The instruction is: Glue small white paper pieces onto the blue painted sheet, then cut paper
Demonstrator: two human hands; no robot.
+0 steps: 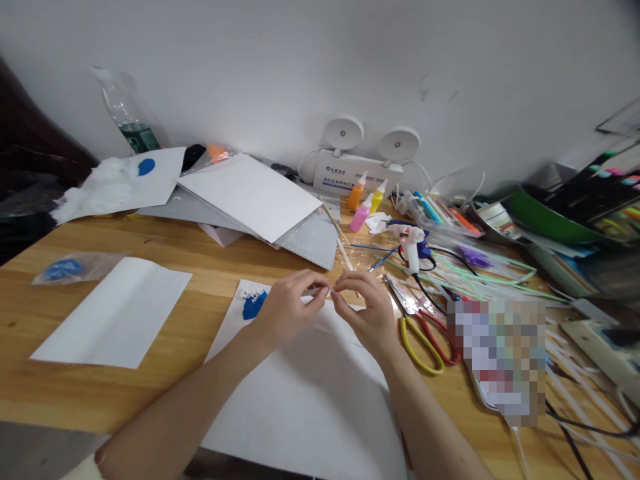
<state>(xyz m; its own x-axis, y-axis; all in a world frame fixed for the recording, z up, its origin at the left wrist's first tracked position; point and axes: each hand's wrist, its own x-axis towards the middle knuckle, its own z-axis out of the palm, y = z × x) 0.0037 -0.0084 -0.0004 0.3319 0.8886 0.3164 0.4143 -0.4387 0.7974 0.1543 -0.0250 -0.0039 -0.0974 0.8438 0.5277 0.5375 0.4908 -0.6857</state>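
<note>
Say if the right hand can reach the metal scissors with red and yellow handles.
Probably yes: the scissors lie close beside the right hand, with nothing visible between, though that hand looks busy.

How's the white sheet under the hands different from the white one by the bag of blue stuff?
The front sheet looks bigger than the left sheet. The front sheet has a blue patch near one corner; the left sheet shows none. Both are white and lie on the table.
</note>
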